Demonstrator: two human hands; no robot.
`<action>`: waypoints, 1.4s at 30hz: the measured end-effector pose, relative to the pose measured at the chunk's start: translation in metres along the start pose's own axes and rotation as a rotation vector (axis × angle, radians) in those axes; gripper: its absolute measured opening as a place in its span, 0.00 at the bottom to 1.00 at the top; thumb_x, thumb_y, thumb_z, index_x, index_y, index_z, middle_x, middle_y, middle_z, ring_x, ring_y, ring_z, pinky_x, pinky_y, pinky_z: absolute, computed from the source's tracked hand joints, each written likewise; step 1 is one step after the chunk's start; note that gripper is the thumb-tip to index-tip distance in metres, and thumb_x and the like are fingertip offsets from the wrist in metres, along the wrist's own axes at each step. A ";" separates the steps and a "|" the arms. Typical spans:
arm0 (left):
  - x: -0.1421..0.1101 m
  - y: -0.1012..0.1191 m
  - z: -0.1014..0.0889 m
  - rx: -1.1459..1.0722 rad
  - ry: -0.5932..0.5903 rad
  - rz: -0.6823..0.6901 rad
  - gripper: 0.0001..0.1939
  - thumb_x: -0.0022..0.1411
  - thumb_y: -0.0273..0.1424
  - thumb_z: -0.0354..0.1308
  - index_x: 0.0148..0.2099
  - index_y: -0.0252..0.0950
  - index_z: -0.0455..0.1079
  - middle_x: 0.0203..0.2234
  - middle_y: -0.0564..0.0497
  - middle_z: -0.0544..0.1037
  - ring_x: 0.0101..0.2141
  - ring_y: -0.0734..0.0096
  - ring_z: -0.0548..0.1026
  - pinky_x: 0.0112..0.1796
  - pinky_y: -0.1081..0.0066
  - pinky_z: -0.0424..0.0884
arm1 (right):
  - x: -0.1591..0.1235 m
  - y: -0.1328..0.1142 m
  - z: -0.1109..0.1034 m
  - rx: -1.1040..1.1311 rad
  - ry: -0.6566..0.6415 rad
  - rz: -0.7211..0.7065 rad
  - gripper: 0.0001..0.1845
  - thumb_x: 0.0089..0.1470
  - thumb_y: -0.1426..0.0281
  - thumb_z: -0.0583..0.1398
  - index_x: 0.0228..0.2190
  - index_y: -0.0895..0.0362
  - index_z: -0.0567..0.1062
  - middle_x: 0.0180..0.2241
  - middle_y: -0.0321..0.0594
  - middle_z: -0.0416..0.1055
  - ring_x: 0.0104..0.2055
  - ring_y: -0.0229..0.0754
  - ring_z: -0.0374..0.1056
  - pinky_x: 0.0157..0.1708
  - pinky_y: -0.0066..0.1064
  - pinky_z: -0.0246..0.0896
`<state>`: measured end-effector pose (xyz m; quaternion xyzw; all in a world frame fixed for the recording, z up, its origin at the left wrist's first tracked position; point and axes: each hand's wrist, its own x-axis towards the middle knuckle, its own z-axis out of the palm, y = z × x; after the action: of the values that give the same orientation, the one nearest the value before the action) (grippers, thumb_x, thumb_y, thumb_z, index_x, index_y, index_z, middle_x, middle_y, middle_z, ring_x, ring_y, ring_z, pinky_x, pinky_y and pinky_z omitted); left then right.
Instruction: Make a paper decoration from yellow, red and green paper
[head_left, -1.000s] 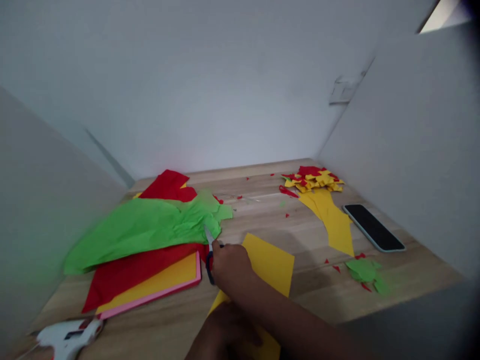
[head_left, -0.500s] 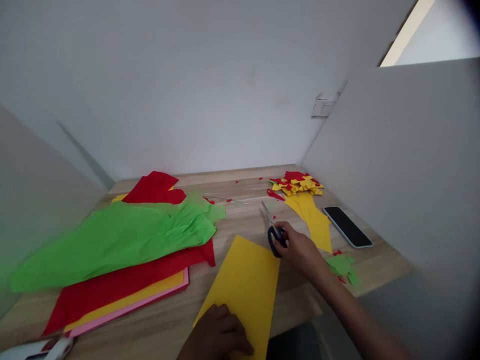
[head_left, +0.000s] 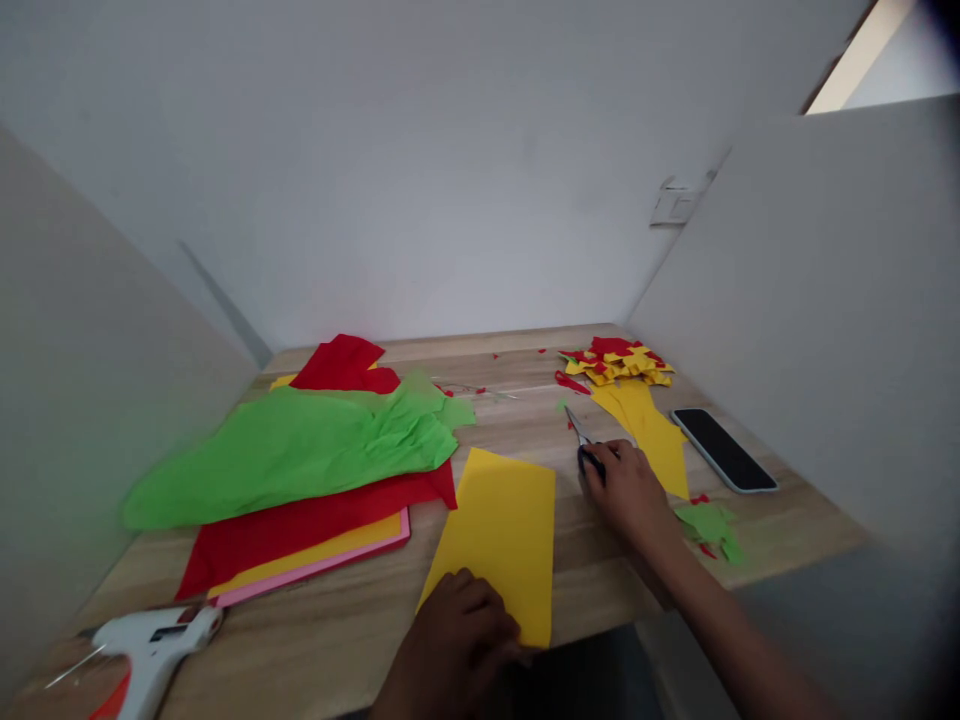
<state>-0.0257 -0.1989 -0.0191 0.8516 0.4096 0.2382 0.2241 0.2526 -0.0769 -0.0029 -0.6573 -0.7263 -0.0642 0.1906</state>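
Note:
My left hand [head_left: 463,632] is at the near left part of a yellow paper sheet [head_left: 510,525], fingers curled over it and thumb by the sheet's near edge. To the right, my right hand [head_left: 624,487] grips scissors [head_left: 589,452] by their dark handles, low over the table. The blades point away toward small red and green scraps. Beside the right hand lie cut yellow paper pieces [head_left: 655,435], and behind them is a heap of small yellow and red cut pieces [head_left: 619,365].
Crumpled green paper [head_left: 300,450] covers red paper [head_left: 322,525] and a pink-edged stack [head_left: 315,570] on the left. A white glue gun [head_left: 154,645] lies at the front left. A phone [head_left: 724,450] and green scraps [head_left: 709,528] lie right. Walls enclose the table.
My right hand has carried the scissors from the green paper across to the right and lowered them toward the table. The yellow sheet now lies flatter under my left hand. The view has shifted.

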 end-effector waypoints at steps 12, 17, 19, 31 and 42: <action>0.008 0.010 0.000 0.012 0.051 -0.159 0.11 0.54 0.29 0.66 0.42 0.42 0.78 0.34 0.49 0.80 0.36 0.64 0.76 0.40 0.65 0.71 | -0.055 -0.049 0.008 0.629 0.120 -0.057 0.08 0.58 0.74 0.54 0.37 0.55 0.73 0.37 0.43 0.72 0.43 0.46 0.69 0.45 0.39 0.65; 0.010 0.000 -0.008 -0.059 -0.062 -0.126 0.17 0.47 0.34 0.73 0.42 0.42 0.79 0.34 0.50 0.81 0.35 0.63 0.77 0.38 0.66 0.70 | -0.050 -0.043 0.004 0.742 0.020 0.107 0.07 0.59 0.71 0.55 0.36 0.55 0.73 0.36 0.43 0.74 0.39 0.44 0.70 0.40 0.35 0.65; 0.010 -0.002 -0.012 -0.124 -0.068 -0.139 0.16 0.50 0.35 0.72 0.43 0.42 0.79 0.36 0.49 0.81 0.37 0.64 0.77 0.39 0.67 0.70 | -0.050 -0.042 0.004 0.762 0.001 0.131 0.08 0.58 0.70 0.55 0.37 0.55 0.74 0.36 0.43 0.74 0.38 0.44 0.70 0.40 0.35 0.64; 0.009 -0.001 -0.019 -0.229 -0.124 -0.191 0.13 0.55 0.30 0.69 0.45 0.44 0.78 0.37 0.50 0.80 0.40 0.67 0.76 0.41 0.68 0.70 | -0.044 -0.040 0.000 0.863 -0.070 0.222 0.09 0.57 0.69 0.55 0.36 0.56 0.75 0.33 0.41 0.75 0.34 0.41 0.70 0.35 0.31 0.63; 0.010 0.014 -0.020 -0.062 -0.198 -0.147 0.15 0.53 0.32 0.70 0.44 0.45 0.78 0.34 0.53 0.80 0.37 0.65 0.75 0.39 0.65 0.66 | -0.045 -0.041 -0.001 0.831 -0.136 0.239 0.10 0.56 0.68 0.55 0.36 0.55 0.76 0.34 0.41 0.77 0.34 0.42 0.71 0.36 0.32 0.64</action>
<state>-0.0242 -0.1949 0.0069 0.8313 0.4393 0.1486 0.3064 0.2159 -0.1245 -0.0121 -0.6069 -0.6202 0.2995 0.3966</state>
